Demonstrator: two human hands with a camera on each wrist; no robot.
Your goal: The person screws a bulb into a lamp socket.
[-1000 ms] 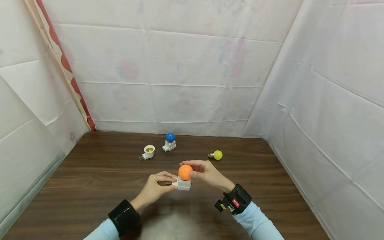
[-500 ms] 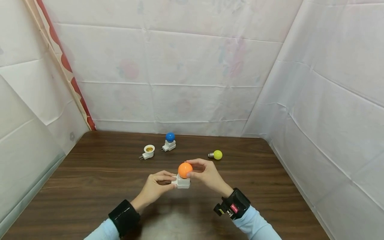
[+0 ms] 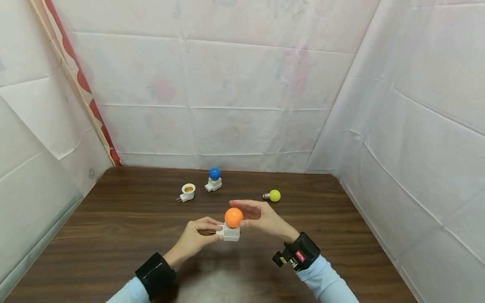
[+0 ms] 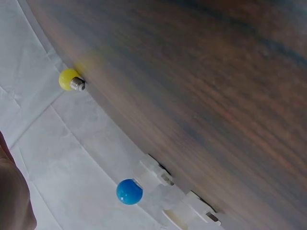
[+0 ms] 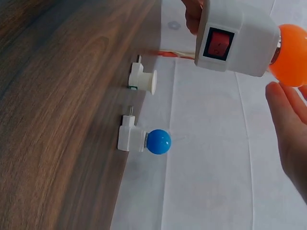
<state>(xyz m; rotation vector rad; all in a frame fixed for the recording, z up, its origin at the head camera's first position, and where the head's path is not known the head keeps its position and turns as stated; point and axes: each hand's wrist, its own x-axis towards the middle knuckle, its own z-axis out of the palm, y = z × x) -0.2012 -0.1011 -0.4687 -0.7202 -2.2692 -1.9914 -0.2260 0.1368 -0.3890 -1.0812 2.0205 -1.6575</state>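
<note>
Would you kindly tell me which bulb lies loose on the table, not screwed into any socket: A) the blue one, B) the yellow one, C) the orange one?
B: the yellow bulb lies on its side with its metal screw base bare, while the blue bulb and orange bulb sit in white sockets.

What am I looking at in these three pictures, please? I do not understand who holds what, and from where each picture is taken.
There is no machine here: a person works with two bare hands and wears three cameras. The large picture comes from a camera on the head; the other two come from cameras strapped to the wrists, so they look tilted.

In the head view the left hand grips a white socket adapter with an orange bulb sitting in it, above a dark wooden table. The right hand is at the bulb with its fingers mostly straight; the right wrist view shows a small gap.

Farther back on the table lie an empty socket adapter, another adapter with a blue bulb, and a loose yellow bulb. White sheets hang around.
</note>
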